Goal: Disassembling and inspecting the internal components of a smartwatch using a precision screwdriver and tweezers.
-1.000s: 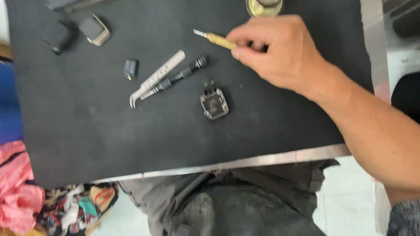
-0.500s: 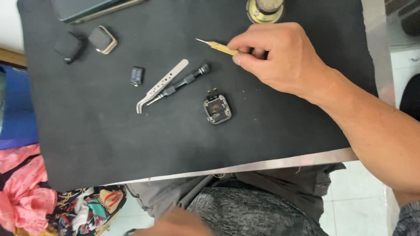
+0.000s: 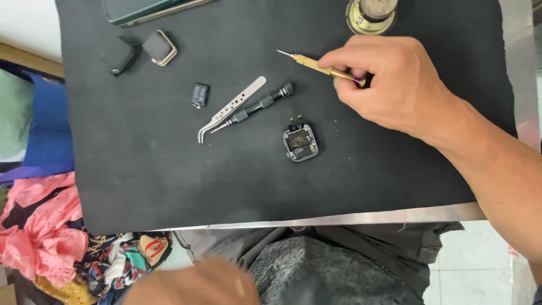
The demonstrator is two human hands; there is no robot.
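My right hand (image 3: 389,85) grips a thin gold-coloured screwdriver (image 3: 313,62) over the black mat (image 3: 169,169), its tip pointing left. Below and left of it lies an opened square watch case (image 3: 300,142) with tiny screws just above it. Curved metal tweezers (image 3: 230,109) and a black screwdriver (image 3: 258,107) lie side by side left of the case. My left hand (image 3: 192,282) is blurred at the bottom edge, below the table, over my lap; whether it holds anything is unclear.
A small black part (image 3: 199,94) lies left of the tweezers. Two square watch pieces (image 3: 138,52) sit at the mat's top left, beside a dark flat device (image 3: 147,8). A round brass-coloured container (image 3: 371,14) stands at the top. Colourful cloth (image 3: 51,237) lies lower left.
The view has shifted so the mat sits further right. My left hand has come further into view at the bottom. The right hand keeps the gold screwdriver in about the same place.
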